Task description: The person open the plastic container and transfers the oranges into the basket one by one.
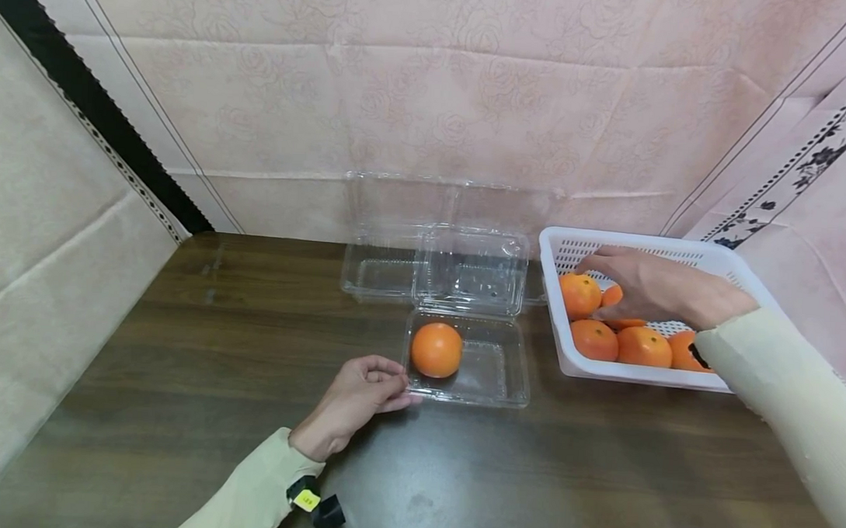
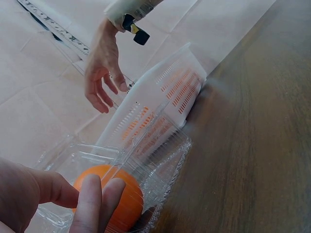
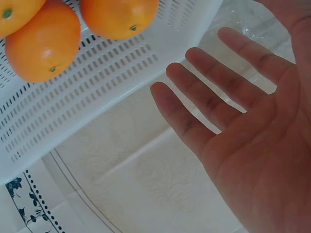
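Observation:
A clear plastic clamshell box (image 1: 496, 367) lies unfolded on the table, its lid tipped back. One orange (image 1: 437, 350) sits in the left half of its base. At the box's front left corner, my left hand (image 1: 358, 398) pinches the rim between thumb and fingers; the left wrist view shows these fingers (image 2: 90, 204) right beside the orange. My right hand (image 1: 649, 287) is over the white basket (image 1: 646, 378), close to several oranges (image 1: 595, 340) in it. In the right wrist view its fingers are spread and hold nothing, and more oranges (image 3: 43, 41) show.
More clear plastic boxes (image 1: 377, 274) stand behind the unfolded one, against the cloth-covered back wall (image 1: 435, 117). The basket's raised wall (image 3: 112, 104) is just right of the boxes. Brown wooden tabletop (image 1: 203, 349) stretches to the left and front.

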### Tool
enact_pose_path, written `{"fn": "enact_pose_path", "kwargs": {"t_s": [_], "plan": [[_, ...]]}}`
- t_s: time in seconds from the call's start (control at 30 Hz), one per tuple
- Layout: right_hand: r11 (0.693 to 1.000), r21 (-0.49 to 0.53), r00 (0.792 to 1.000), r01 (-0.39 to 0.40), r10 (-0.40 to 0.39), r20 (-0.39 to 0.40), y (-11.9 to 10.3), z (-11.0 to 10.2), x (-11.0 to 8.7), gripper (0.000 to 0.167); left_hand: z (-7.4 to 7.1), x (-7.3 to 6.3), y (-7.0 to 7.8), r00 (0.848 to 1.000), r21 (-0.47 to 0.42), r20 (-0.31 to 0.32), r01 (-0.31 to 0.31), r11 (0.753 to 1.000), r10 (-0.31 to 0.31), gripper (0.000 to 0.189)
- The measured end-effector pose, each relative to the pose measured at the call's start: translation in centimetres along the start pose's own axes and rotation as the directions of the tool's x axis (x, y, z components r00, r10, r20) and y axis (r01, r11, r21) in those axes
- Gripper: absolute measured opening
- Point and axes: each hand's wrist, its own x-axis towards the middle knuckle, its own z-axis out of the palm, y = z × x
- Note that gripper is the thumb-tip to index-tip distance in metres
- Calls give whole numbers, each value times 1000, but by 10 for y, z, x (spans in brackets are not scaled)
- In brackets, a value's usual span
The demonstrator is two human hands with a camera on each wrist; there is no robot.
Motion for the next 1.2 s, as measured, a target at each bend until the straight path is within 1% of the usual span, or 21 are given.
{"fn": "enact_pose_path", "kwargs": {"t_s": [0.03, 0.07, 0.1, 0.17, 0.2, 0.23, 0.27, 0.4, 0.53, 0.63, 0.7, 0.73, 0.8, 0.83, 0.9, 0.93, 0.97, 1.0, 1.1, 1.2], "plan": [[1000, -18, 1000, 3, -3, -4, -1, -1, 0, 60, 0, 0, 0, 1000, -1, 0, -1, 1000, 1, 29], [972, 232, 999, -21, 31, -41, -2, -1, 0, 63, 0, 0, 0, 1000, -3, 1, -3, 1000, 3, 29], [913, 407, 995, -30, 67, -78, -4, -1, 1, 62, 0, 1, 0, 1000, -6, 2, -5, 1000, 5, 30], [882, 470, 995, -35, 76, -69, -6, -2, 2, 65, 1, 1, -1, 1000, -11, 2, -9, 1000, 9, 30], [878, 478, 995, -34, 77, -69, -7, -3, 3, 66, 1, 1, -1, 1000, -12, 1, -12, 1000, 12, 30], [883, 468, 994, -30, 74, -76, -8, -3, 3, 65, 1, 1, -1, 1000, -13, 1, -15, 1000, 15, 30], [857, 515, 994, -27, 80, -80, -10, -3, 5, 66, 1, 1, -1, 1000, -15, 1, -18, 1000, 18, 30], [867, 499, 991, -5, 72, -115, -13, -5, 7, 61, 1, 1, -2, 1000, -19, -2, -21, 1000, 21, 30], [868, 496, 988, -4, 78, -129, -16, -6, 8, 62, 2, 2, -2, 1000, -22, -2, -19, 1000, 18, 30], [879, 477, 986, 23, 59, -156, -18, -6, 8, 64, 2, 2, -2, 1000, -22, -3, -19, 1000, 19, 30], [881, 470, 982, 49, 42, -182, -20, -6, 8, 62, 1, 2, -2, 1000, -21, -4, -21, 1000, 21, 30], [886, 459, 980, 64, 31, -197, -21, -6, 8, 59, 1, 1, -2, 1000, -20, -3, -21, 1000, 21, 30], [895, 438, 976, 80, 19, -219, -23, -6, 8, 44, 1, 1, -2, 1000, -18, -4, -20, 1000, 20, 30], [899, 428, 972, 93, 12, -235, -24, -6, 8, 39, 1, 1, -2, 1000, -16, -4, -19, 1000, 19, 30], [919, 381, 965, 105, -1, -262, -26, -6, 8, 36, 1, 1, -2, 1000, -13, -3, -18, 1000, 18, 30], [924, 369, 964, 104, -2, -265, -27, -7, 8, 36, 1, 0, -2, 1000, -12, -3, -18, 1000, 18, 30], [928, 358, 963, 105, -5, -270, -28, -7, 8, 36, 1, 0, -1, 1000, -12, -4, -18, 1000, 17, 30], [925, 366, 965, 98, 1, -262, -29, -7, 9, 40, 1, 0, -1, 1000, -12, -4, -19, 1000, 19, 30], [915, 398, 977, 64, 25, -214, -33, -8, 9, 60, 1, 0, -2, 1000, -22, -2, -21, 1000, 21, 30], [895, 444, 982, 49, 38, -184, -36, -9, 10, 62, 2, 1, -2, 1000, -31, 0, -18, 999, 18, 29]]}}
